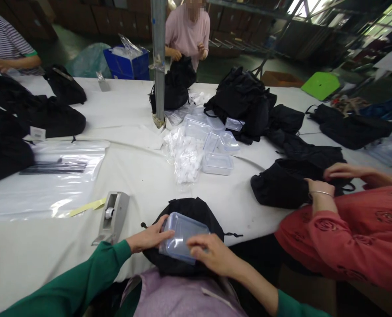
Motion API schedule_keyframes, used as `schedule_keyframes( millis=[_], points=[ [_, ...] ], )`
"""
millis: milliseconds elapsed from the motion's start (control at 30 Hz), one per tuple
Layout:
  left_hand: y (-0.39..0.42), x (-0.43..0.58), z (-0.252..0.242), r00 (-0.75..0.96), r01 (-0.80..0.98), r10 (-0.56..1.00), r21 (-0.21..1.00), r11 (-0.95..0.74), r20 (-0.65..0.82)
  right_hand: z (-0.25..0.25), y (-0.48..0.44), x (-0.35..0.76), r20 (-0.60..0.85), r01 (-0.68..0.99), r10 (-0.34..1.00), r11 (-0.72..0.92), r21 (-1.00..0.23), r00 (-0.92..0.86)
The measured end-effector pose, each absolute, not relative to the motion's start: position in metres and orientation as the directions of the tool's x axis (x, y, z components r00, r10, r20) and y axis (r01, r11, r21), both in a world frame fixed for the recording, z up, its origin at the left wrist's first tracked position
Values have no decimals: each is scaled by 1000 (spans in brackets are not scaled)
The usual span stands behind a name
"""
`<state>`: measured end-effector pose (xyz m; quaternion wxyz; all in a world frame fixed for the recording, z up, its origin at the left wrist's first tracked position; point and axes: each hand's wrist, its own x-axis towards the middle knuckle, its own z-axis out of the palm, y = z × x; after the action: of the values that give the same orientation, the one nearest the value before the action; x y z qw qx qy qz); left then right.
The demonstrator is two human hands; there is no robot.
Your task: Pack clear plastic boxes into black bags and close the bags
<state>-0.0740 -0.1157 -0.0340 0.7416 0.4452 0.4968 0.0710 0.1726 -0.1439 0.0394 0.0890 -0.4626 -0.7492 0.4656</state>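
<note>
I hold the clear container [185, 229] over the black bag [201, 209] at the tabletop's [143, 176] near edge. My left hand [150, 237] pinches the container's left end, thumb on top. My right hand [212, 253] is curled at its right end; whether it grips, I cannot tell. A tape dispenser [115, 215] stands left of the bag.

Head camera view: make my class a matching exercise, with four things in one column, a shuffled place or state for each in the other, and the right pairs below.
Things
1. Tape dispenser
2. Blue bin
3. Clear plastic box
4. Metal post

Places or states
A. Between the left hand and the right hand
B. Upright, rising from the table
C. Just beyond the left green sleeve
D. At the table's far side, left of the post

Pairs: 1-C, 2-D, 3-A, 4-B
</note>
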Motion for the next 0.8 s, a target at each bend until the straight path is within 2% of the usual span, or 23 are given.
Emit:
schedule_keyframes(
  millis=[100,267,400,533,633,700,800],
  points=[
    [-113,-70,-34,525,403,583,784,472,-621,11,-101,163,-238,665,885,101,-740,-400],
    [-107,-75,-28,607,452,507,790,413,-612,-43,-73,150,-357,683,780,120,-720,-514],
    [-90,-72,-34,601,571,419,732,370,-681,-50,-76,161,-384,675,731,141,-724,-564],
    [-65,-60,-44,605,736,297,661,146,-739,-42,-74,179,-385,684,714,178,-708,-585],
    [-55,-50,-49,636,763,223,645,-42,-738,-40,-73,189,-394,690,708,180,-701,-586],
    [-57,-46,-52,655,754,254,638,-155,-712,-41,-75,195,-383,684,718,175,-708,-581],
    [-67,-46,-57,683,728,395,616,-300,-615,-44,-79,202,-356,667,747,154,-729,-562]
  ],
)
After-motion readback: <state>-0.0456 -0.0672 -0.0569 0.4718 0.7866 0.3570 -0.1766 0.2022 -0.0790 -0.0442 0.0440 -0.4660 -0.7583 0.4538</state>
